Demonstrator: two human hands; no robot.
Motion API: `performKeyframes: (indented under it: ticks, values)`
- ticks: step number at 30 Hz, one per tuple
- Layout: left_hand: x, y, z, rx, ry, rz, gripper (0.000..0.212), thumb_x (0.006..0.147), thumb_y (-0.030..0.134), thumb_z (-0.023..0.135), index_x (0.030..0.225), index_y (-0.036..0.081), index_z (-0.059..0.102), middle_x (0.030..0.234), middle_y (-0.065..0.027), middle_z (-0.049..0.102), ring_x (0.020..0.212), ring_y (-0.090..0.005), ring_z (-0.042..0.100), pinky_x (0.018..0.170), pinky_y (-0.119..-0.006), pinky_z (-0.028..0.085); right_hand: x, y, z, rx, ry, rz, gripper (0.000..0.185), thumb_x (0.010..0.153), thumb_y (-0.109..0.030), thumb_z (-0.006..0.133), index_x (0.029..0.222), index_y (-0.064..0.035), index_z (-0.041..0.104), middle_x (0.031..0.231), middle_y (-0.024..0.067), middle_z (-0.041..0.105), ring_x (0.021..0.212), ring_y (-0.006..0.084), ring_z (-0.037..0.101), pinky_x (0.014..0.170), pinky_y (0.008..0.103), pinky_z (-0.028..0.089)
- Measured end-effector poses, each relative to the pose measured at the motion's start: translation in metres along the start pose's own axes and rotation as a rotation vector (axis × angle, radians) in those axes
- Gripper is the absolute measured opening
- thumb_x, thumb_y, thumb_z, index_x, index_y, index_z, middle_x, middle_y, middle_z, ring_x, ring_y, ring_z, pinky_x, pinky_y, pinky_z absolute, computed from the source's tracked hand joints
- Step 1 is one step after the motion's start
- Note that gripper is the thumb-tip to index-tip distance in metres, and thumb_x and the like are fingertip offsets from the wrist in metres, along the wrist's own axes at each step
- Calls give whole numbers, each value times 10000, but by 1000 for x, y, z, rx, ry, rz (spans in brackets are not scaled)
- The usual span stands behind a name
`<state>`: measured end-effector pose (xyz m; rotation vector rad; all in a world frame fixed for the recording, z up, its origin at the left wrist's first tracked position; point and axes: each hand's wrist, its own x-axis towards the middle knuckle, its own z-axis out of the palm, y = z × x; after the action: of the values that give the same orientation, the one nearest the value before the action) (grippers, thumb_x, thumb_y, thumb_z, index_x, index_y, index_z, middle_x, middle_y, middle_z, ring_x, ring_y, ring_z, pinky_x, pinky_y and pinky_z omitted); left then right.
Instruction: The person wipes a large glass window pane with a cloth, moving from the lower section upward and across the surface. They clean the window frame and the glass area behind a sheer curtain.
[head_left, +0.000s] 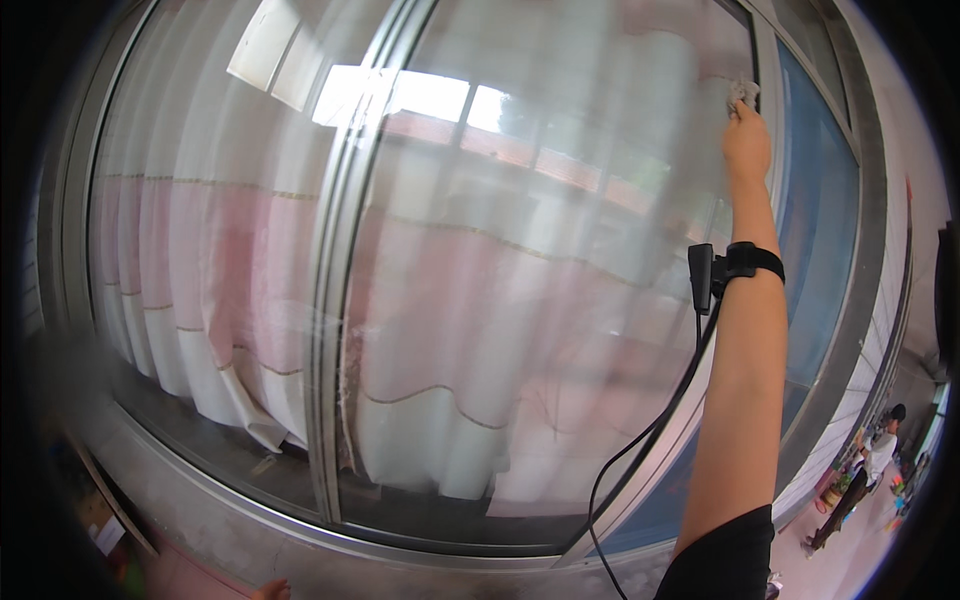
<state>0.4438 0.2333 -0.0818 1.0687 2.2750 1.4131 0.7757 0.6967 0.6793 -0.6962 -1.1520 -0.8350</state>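
Stretched out to the upper right, my right hand (748, 142) grips a crumpled greyish cloth (742, 94). The cloth is against the window glass (600, 172), beside the right edge of the pane's frame. Only a few fingers of my left hand (271, 590) show at the bottom rim, below the window sill, and what they hold is hidden. Behind the glass hang white and pink curtains (450, 315) with thin gold trim. Reflections of a bright sky and a tiled roof lie across the pane.
A metal window stile (330, 300) divides the two panes. A black device (701, 277) is strapped to my right forearm, its cable (600, 480) hanging down. To the right are a blue panel (817, 225) and, farther off, a standing person (874, 465). A wooden strip (112, 495) leans at lower left.
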Motion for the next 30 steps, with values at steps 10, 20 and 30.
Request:
performKeyframes:
  ticks: [10, 20, 30]
  values:
    - [-44, -36, -51, -34, 77, -123, 291, 904, 130, 527, 1137, -32, 591, 1089, -213, 628, 1042, -328, 594, 908, -386, 451, -8, -160, 27, 110, 175, -261, 291, 813, -150, 529, 1066, -122, 669, 980, 173, 637, 905, 360, 591, 805, 426, 478]
    - [-63, -37, -93, -48, 72, -176, 304, 907, 146, 538, 1146, -34, 591, 1117, -216, 618, 1082, -318, 581, 944, -375, 438, -71, -354, 24, 341, 235, -400, 266, 828, -167, 497, 1033, -123, 660, 1099, 115, 609, 1080, 326, 523, 916, 464, 388]
    - [-38, 4, -46, 72, -54, -18, 312, 921, 188, 523, 1126, -35, 597, 1118, -209, 617, 1084, -341, 571, 939, -387, 436, -130, -305, -26, 554, 61, -755, 303, 786, -31, 534, 1062, -104, 635, 1158, 137, 586, 1124, 315, 516, 940, 407, 418]
